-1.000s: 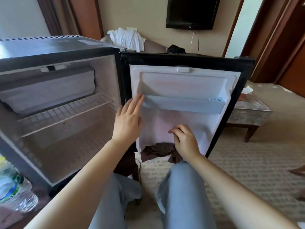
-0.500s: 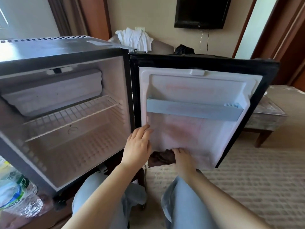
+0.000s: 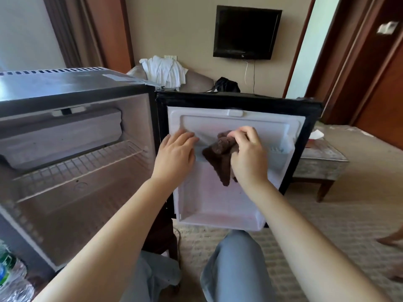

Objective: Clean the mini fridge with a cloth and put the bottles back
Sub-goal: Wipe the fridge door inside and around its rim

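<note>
The mini fridge (image 3: 72, 97) stands open on the left, with a wire shelf (image 3: 76, 164) inside and nothing on it. Its door (image 3: 218, 205) swings out to the right, white inner liner facing me. My right hand (image 3: 248, 155) grips a dark brown cloth (image 3: 220, 162) against the door's upper shelf rail. My left hand (image 3: 176, 155) rests flat with straight fingers on the left end of that rail. Plastic bottles (image 3: 8, 277) lie at the bottom left corner, partly cut off.
A low upholstered bench (image 3: 320, 164) stands behind the door on the right. White towels (image 3: 163, 70) lie on a chair behind the fridge, and a TV (image 3: 246, 31) hangs on the wall. Carpet (image 3: 327, 225) covers the floor. A person's foot (image 3: 392, 238) shows at the right edge.
My right hand picked the brown cloth up from the floor below the door and raised it to the door shelf. My left hand moved up the door's left edge to the rail.
</note>
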Demonstrator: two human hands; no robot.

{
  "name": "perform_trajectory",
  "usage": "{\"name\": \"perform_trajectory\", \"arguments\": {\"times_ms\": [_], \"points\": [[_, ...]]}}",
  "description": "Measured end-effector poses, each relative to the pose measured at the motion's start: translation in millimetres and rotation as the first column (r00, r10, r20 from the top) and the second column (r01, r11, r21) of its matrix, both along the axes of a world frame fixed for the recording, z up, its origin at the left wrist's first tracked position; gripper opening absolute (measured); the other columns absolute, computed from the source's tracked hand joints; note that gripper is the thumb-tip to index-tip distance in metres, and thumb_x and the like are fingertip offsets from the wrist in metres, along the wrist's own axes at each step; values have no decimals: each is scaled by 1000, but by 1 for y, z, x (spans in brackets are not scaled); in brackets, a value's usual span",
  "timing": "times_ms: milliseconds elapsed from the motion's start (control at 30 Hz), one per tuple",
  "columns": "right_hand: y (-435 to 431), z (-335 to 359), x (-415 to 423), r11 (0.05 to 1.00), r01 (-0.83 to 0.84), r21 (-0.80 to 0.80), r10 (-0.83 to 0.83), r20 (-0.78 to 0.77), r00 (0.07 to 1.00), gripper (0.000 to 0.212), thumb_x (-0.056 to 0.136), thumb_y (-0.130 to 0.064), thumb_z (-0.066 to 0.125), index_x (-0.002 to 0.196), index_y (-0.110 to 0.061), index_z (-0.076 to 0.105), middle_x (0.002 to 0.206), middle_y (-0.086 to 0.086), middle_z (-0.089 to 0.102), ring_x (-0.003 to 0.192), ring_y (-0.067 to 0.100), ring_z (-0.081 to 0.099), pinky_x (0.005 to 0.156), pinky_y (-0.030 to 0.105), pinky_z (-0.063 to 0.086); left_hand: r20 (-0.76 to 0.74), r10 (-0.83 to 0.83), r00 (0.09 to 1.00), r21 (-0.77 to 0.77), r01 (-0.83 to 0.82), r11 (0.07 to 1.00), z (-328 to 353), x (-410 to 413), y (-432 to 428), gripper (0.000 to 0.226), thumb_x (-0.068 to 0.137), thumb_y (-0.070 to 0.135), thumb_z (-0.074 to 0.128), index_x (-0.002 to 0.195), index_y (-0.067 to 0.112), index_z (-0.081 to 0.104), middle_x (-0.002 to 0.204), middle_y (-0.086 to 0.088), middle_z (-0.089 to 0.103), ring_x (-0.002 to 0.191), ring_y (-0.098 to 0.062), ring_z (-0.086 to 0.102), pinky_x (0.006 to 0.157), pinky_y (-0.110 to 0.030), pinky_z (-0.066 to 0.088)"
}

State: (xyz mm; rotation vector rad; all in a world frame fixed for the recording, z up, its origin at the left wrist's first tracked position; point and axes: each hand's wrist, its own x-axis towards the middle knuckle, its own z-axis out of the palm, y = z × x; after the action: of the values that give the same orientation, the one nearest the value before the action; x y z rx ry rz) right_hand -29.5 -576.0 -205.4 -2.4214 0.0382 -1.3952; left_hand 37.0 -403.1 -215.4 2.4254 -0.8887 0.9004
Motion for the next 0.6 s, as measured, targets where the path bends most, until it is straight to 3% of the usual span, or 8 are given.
{"name": "perform_trajectory", "arguments": {"times_ms": [100, 200, 300, 400, 467, 600], "points": [[19, -19, 6, 992, 62, -109, -70, -67, 995, 35, 78, -12, 46, 106, -2, 64, 116, 16, 59, 97, 37, 55, 85, 44, 50, -111, 7, 994, -4, -7, 1000, -6, 2, -3, 32, 91, 8, 48, 118, 13, 65, 122, -4, 65, 134, -24, 41, 113, -46, 25], [39, -29, 14, 983, 54, -177, -68, -72, 995, 33, 86, -28, 51, 107, -8, 66, 120, 16, 58, 100, 37, 53, 89, 46, 44, -133, -10, 991, -63, 2, 998, -6, 0, -3, 31, 87, 5, 49, 112, 12, 66, 112, -6, 67, 118, -28, 55, 105, -45, 37], [34, -35, 21, 952, 41, -303, -51, -23, 998, 21, 84, -12, 66, 104, -11, 69, 118, 16, 60, 96, 37, 56, 83, 47, 48, -126, 15, 992, -49, -21, 999, -5, -1, -1, 29, 86, 3, 49, 108, 12, 66, 102, -4, 69, 100, -28, 61, 93, -42, 42], [-12, -45, 1, 921, 57, -384, -38, 59, 998, 23, 88, -10, 66, 111, -10, 70, 121, 15, 61, 105, 37, 56, 95, 46, 45, -50, 34, 998, -13, -35, 999, -8, -2, 3, 30, 91, 21, 39, 102, 13, 66, 95, -2, 69, 92, -28, 64, 91, -41, 44], [-55, -47, -19, 922, 122, -368, -87, 110, 990, 21, 93, -15, 61, 112, -9, 69, 122, 15, 61, 108, 37, 55, 98, 47, 43, -41, 32, 999, -37, -34, 999, -10, -2, 0, 37, 92, 30, 33, 100, 13, 66, 93, -1, 69, 91, -27, 64, 93, -42, 44], [-97, -39, -34, 929, 154, -337, -150, 39, 988, 24, 94, -11, 55, 115, -6, 67, 123, 15, 57, 112, 35, 53, 99, 45, 45, -78, 47, 996, -101, -54, 993, -16, 0, -13, 27, 93, 27, 42, 96, 11, 64, 90, -1, 68, 92, -28, 62, 104, -47, 38]]}}
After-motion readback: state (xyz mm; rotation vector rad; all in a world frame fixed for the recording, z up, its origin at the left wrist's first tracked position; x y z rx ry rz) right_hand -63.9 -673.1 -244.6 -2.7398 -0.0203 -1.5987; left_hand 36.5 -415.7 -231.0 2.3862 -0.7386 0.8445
